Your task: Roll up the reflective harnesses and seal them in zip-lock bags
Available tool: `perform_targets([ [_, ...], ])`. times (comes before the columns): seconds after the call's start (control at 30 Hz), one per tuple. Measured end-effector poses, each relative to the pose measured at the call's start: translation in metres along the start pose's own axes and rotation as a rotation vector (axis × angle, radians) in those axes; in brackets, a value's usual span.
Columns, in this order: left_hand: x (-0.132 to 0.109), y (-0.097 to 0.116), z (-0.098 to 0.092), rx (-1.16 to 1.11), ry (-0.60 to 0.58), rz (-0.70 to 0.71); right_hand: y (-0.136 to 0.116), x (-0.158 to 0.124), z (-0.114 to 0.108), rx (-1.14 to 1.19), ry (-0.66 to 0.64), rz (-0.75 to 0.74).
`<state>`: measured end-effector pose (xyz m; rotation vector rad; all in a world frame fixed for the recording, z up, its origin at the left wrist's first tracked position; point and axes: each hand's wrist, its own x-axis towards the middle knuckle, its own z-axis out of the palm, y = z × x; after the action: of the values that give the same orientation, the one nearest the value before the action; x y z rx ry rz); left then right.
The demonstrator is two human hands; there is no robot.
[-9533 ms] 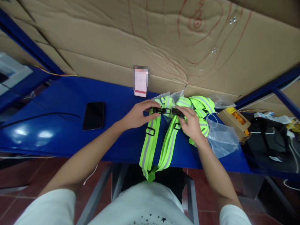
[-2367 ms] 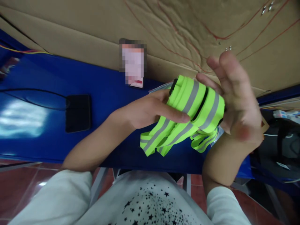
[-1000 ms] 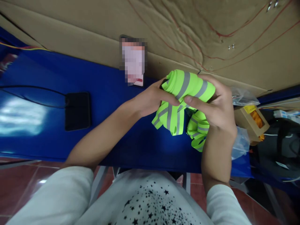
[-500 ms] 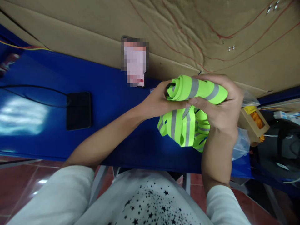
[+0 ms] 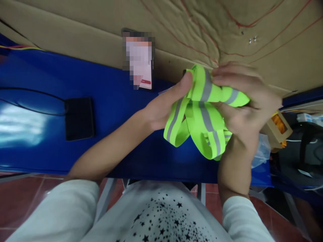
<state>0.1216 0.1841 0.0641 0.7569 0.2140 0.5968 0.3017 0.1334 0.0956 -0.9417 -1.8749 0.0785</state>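
A neon-green reflective strap harness (image 5: 202,111) with grey stripes is bundled up above the blue table (image 5: 113,101). My left hand (image 5: 164,107) grips its left end, thumb pressed on the top of the bundle. My right hand (image 5: 242,101) is wrapped over the right end, fingers curled on the rolled part. Loose loops of strap hang down between my hands.
A black phone (image 5: 79,117) lies flat on the table at the left. A small card (image 5: 140,64) leans against the cardboard wall (image 5: 176,30). A brown box with orange contents (image 5: 277,129) and a clear plastic bag (image 5: 261,151) sit at the right, with cables beyond.
The harness, once laid flat over the table edge, has been rolled into a bundle. In the last second both hands lifted it slightly and the loose loops shifted lower.
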Motion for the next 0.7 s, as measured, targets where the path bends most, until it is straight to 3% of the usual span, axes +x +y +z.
perform_targets([
  [0.07, 0.002, 0.002, 0.0, 0.001, 0.088, -0.027, 0.004, 0.0, -0.003, 0.017, -0.098, 0.033],
  [0.27, 0.002, 0.005, -0.01, 0.038, 0.044, -0.052, 0.006, 0.001, -0.013, 0.109, -0.45, 0.132],
  [0.37, 0.0, 0.005, -0.007, 0.061, 0.046, -0.002, 0.014, 0.001, -0.007, 0.236, -0.345, 0.186],
  [0.5, -0.001, 0.002, -0.003, 0.171, 0.152, 0.127, 0.028, -0.004, 0.006, 0.322, -0.19, 0.268],
  [0.7, 0.003, 0.0, -0.013, 0.263, 0.169, 0.394, 0.028, -0.011, 0.023, 0.514, -0.088, 0.656],
])
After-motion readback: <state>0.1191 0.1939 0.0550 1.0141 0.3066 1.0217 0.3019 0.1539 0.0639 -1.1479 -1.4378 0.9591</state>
